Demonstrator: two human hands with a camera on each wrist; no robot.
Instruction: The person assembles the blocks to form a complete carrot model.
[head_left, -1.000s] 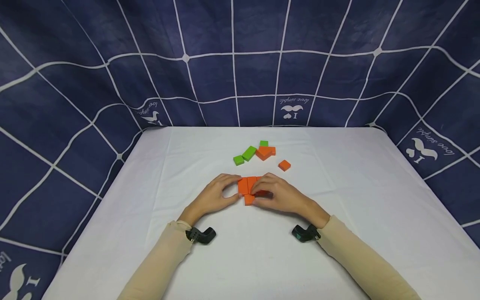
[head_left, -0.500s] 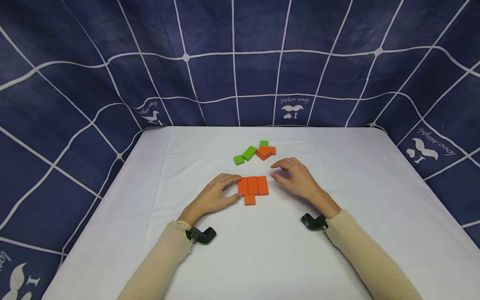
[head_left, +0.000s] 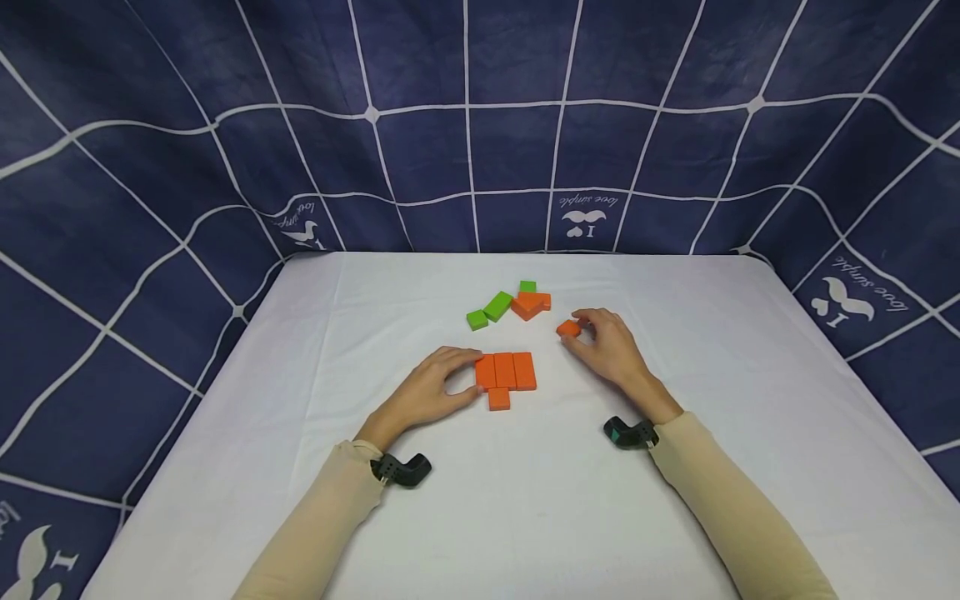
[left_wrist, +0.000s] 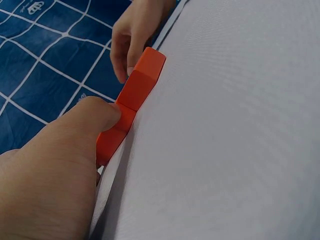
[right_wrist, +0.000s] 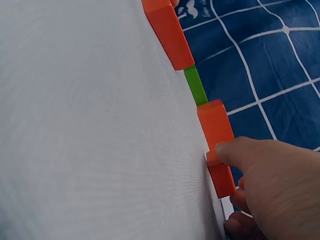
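Observation:
Three upright orange rectangular blocks (head_left: 505, 371) lie side by side on the white table. A smaller orange block (head_left: 498, 399) touches their near side. My left hand (head_left: 423, 390) holds the leftmost rectangular block (head_left: 485, 372) by its ends, thumb on the near end and fingertips at the far end. Farther right, my right hand (head_left: 611, 350) pinches a small orange block (head_left: 567, 328) between thumb and fingers. In the right wrist view the thumb presses on an orange block (right_wrist: 214, 158); its far side is hidden by the hand.
Behind the row lie a green rectangular block (head_left: 498, 306), a small green block (head_left: 477, 320) and another green block (head_left: 528, 287). Two orange blocks (head_left: 527, 307) touch or overlap beside them. A blue gridded cloth (head_left: 420, 150) hangs around the table.
My right hand has left the right end of the orange row, moved right and away, and taken hold of the small loose orange block. My left hand stays in place.

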